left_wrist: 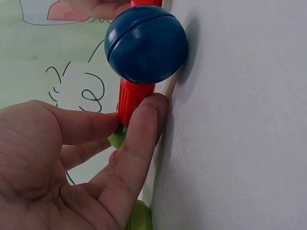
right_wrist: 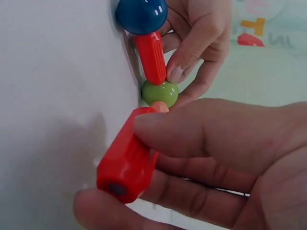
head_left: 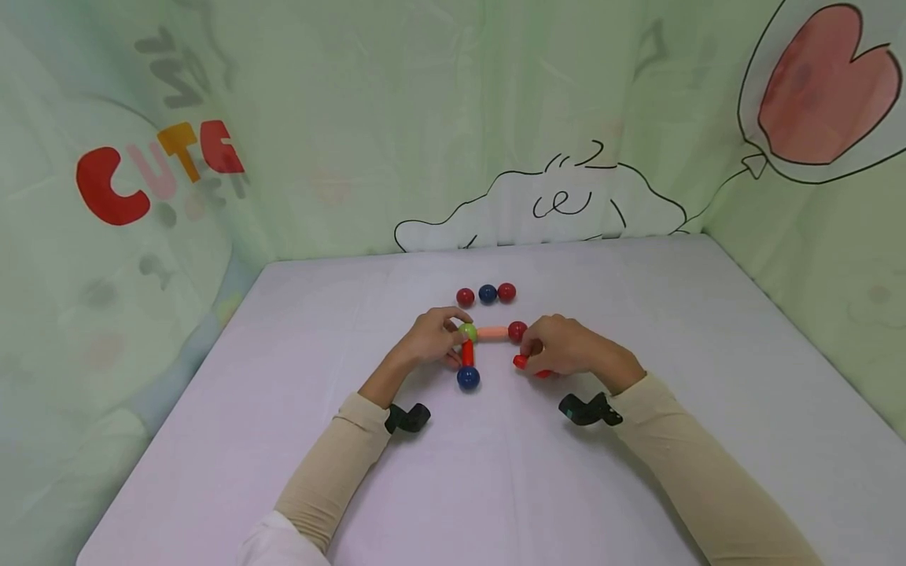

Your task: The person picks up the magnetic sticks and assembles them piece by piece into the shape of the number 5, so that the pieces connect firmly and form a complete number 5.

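My left hand pinches a green ball where a red rod meets it. That rod runs toward me to a blue ball, which shows large in the left wrist view. From the green ball a peach rod extends right to a dark red ball. My right hand, just beside that ball, holds a loose red rod between thumb and fingers. A dark round spot marks the rod's near end in the right wrist view.
Beyond the joined pieces lie a red ball, a blue ball and another red ball on the pale tabletop. Printed curtains hang behind and at the sides. Each wrist carries a black camera mount.
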The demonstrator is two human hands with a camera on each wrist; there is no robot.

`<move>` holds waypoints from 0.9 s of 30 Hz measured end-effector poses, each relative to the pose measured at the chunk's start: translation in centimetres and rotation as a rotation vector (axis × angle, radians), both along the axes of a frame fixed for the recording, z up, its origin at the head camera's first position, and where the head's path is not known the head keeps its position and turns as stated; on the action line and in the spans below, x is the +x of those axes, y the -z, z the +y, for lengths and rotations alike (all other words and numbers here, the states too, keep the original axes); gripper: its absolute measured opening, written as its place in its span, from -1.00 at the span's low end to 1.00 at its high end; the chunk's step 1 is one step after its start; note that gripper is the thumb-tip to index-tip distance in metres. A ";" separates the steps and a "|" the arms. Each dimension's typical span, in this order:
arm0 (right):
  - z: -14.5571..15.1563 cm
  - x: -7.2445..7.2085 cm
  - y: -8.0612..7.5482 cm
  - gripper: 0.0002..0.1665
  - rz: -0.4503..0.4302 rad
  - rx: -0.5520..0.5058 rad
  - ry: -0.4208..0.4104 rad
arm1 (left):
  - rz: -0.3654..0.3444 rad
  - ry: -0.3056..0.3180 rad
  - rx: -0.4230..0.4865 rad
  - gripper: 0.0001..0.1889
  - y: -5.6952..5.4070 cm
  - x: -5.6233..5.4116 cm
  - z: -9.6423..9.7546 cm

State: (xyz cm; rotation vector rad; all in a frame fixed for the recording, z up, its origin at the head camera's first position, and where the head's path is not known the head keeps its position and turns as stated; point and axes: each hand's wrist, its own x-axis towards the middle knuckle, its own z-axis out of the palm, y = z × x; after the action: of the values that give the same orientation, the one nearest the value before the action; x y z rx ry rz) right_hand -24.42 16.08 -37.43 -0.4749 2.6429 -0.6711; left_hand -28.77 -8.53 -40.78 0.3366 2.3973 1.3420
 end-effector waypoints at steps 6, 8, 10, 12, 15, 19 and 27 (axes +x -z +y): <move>-0.6 0.0 0.5 -0.87 0.026 -0.068 -0.076 | 0.015 0.010 -0.016 -0.69 0.0 -0.1 0.1; -0.7 0.0 0.7 -0.86 0.025 -0.102 -0.081 | 0.022 0.015 -0.019 -0.69 0.0 -0.1 0.1; -0.8 0.0 0.9 -0.85 0.020 -0.133 -0.078 | 0.025 0.016 -0.019 -0.70 0.0 0.0 0.1; -1.0 0.0 1.1 -0.84 0.011 -0.156 -0.076 | 0.023 0.016 -0.019 -0.70 -0.1 0.0 0.1; -1.2 0.0 1.3 -0.81 0.001 -0.170 -0.080 | 0.020 0.015 -0.017 -0.70 0.0 0.0 0.1; -1.8 0.2 1.5 -0.82 -0.017 -0.173 -0.077 | 0.019 0.013 -0.019 -0.70 0.1 0.0 0.1; -2.5 0.8 1.7 -0.84 -0.010 -0.176 -0.100 | 0.018 0.018 -0.013 -0.69 0.0 0.0 0.1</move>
State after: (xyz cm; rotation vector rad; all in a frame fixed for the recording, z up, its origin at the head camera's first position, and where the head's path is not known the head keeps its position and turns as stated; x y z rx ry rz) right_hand -23.62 13.57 -39.09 -0.6468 2.5430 -0.8755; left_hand -28.76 -8.48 -40.76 0.3674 2.4106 1.3208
